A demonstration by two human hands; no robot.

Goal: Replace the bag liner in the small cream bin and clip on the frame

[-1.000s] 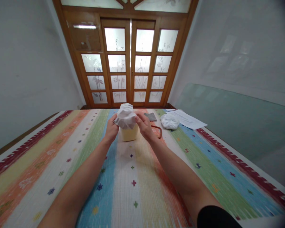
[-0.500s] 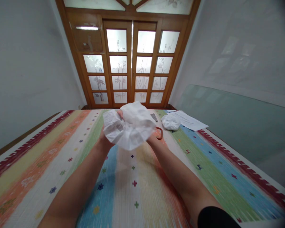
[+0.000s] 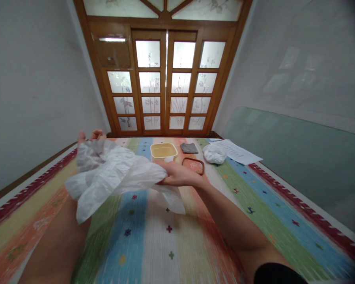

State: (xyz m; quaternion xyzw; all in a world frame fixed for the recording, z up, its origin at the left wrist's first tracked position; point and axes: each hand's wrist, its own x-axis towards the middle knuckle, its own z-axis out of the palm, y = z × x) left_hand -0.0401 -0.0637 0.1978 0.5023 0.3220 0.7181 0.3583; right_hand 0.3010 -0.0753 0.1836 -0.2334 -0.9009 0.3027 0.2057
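A thin, crumpled white plastic bag (image 3: pixel 115 169) is stretched between my two hands above the striped cloth, its loose folds hanging down. My left hand (image 3: pixel 91 136) is at the bag's left end; bent fingertips show above the plastic, while the palm and wrist are covered by it. At the other end, my right hand (image 3: pixel 176 173) pinches the bag with its fingers closed. Just beyond that hand stand a cream-yellow plastic container (image 3: pixel 163 150) and a brown rounded frame-like ring (image 3: pixel 201 167) lying flat.
A folded grey cloth (image 3: pixel 189 148) lies behind the ring. To its right are a bunched white bundle (image 3: pixel 214 154) and printed paper sheets (image 3: pixel 239 152). The striped tablecloth (image 3: pixel 171 244) covers the table. Walls flank both sides, and wooden doors (image 3: pixel 165 79) stand at the far end.
My hands have moved apart, the left one up and leftward, drawing the bag out between them. The yellow container, grey cloth and whole ring have come into view.
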